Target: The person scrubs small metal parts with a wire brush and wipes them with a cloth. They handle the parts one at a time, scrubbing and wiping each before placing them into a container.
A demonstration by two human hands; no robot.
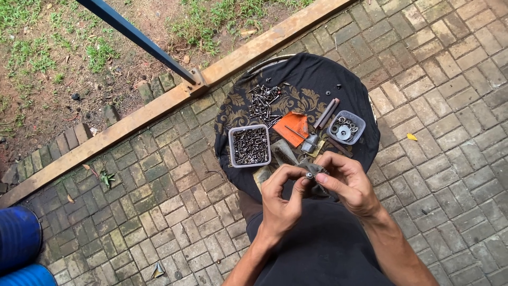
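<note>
My left hand (283, 198) and my right hand (346, 182) meet over the near edge of a small round table draped in a black patterned cloth (317, 79). Between their fingertips they pinch a small grey metal part (313, 170) with a round fastener at its left end. Just beyond my left hand sits a square clear tub of dark screws (250, 145). A loose heap of screws (263, 100) lies farther back. Near my right hand are an orange piece (292, 127), a metal rod-like tool (326, 113) and a smaller tub of washers (345, 127).
The table stands on grey brick paving (169, 212). A long wooden beam (159, 106) edges the paving, with a dark blue metal post (138, 38) bolted to it and grass and soil beyond. Blue barrels (18, 243) sit at the lower left.
</note>
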